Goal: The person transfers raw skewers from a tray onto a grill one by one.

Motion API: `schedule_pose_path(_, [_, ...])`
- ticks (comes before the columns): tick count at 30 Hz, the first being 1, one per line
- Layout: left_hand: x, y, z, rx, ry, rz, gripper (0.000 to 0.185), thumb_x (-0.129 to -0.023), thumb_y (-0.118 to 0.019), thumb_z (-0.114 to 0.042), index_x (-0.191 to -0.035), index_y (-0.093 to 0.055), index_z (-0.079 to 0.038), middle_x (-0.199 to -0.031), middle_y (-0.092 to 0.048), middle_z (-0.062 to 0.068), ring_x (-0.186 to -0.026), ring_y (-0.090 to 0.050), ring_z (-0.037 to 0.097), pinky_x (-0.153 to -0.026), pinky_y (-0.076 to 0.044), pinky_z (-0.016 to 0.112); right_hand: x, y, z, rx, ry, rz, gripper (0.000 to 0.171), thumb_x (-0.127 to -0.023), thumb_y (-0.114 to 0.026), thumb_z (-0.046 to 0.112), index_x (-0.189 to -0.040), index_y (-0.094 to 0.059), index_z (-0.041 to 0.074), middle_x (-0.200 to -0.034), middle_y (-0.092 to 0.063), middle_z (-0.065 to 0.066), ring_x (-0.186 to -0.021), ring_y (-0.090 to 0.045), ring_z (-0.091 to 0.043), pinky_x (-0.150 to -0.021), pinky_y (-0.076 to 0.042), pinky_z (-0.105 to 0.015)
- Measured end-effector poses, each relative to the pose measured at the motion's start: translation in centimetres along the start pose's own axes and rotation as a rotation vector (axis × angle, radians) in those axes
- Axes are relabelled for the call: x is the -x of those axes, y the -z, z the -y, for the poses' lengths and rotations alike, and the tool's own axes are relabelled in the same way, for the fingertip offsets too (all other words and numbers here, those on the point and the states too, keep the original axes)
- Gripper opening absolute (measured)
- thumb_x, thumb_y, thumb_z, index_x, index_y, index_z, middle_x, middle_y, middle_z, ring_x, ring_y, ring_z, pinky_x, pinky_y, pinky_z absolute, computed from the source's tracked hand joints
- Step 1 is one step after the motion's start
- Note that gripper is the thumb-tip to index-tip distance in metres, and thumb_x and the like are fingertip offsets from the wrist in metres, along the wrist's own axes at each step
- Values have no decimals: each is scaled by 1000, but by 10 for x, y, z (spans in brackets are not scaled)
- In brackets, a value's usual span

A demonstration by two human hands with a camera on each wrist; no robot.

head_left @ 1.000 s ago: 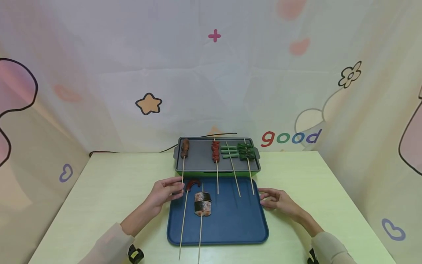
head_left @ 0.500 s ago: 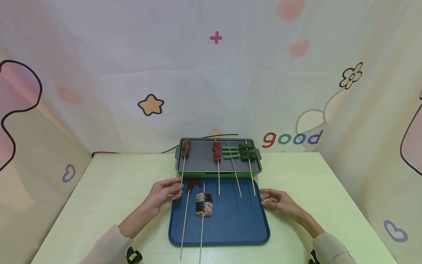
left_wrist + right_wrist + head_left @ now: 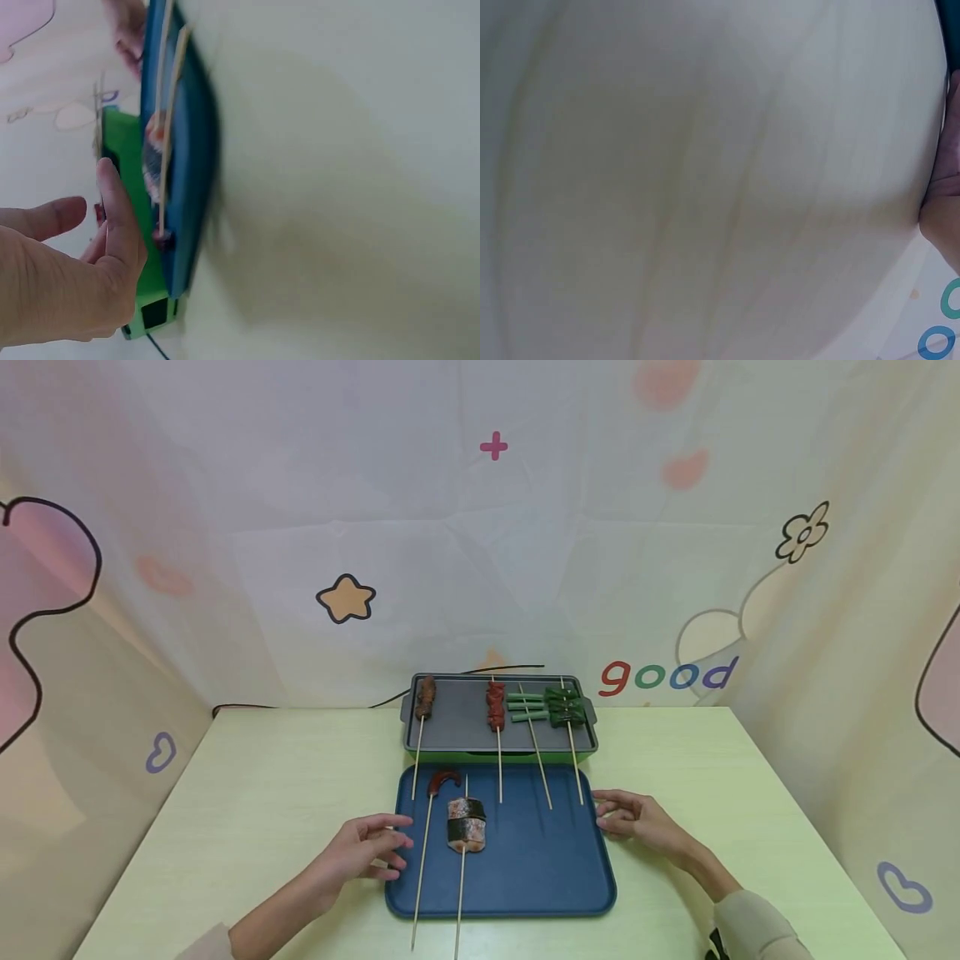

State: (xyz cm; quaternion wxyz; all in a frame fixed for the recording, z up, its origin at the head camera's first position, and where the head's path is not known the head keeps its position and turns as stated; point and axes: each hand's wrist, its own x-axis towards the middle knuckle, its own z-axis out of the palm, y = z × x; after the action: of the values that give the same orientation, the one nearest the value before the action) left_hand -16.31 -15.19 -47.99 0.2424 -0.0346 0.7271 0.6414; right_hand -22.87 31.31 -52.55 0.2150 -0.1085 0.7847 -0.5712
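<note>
Six skewers are in view, four with their food on the grey griddle [image 3: 457, 727] and two lying wholly on the blue tray [image 3: 525, 877] in front of it. On the griddle, counted from the left, are one brown meat skewer [image 3: 425, 695], one red meat skewer [image 3: 494, 705], one skewer of light green beans [image 3: 523, 706] and one skewer of dark green leaves [image 3: 564, 705]; the sticks of all four reach toward the tray's far edge. On the tray lie one skewer with a curved dark red piece [image 3: 440, 779] at its tip and, just beside it to the right, one skewer carrying a seaweed-wrapped roll [image 3: 466, 823] (both sticks overhang the tray's near edge onto the pale green table [image 3: 247, 793]).

Two hands show. The left hand [image 3: 362, 853] sits at the tray's left edge, its fingers loosely extended toward the stick of the curved-piece skewer and holding nothing; the left wrist view shows the fingers [image 3: 116, 217] straight and apart from the tray. The right hand [image 3: 634, 819] rests on the table at the tray's right edge, fingers relaxed and slightly bent, fingertips at the rim, gripping nothing. The right wrist view shows mostly blurred table, so it adds nothing on the grip.

A black cable [image 3: 300, 705] runs along the table's far edge behind the griddle.
</note>
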Motion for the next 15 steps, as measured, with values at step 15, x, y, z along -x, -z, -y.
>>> schedule_pose_path(15, [41,-9,32,-73,80,209,42,-99,-65,-16,-134,-58,7,-96,-79,8,-72,-74,13,-59,-61,25,1,-2,5,-5,15,3,59,-101,-63,9,-151,-39,-11,-117,-64,-14,-94,-68,-1,-80,-60,-22])
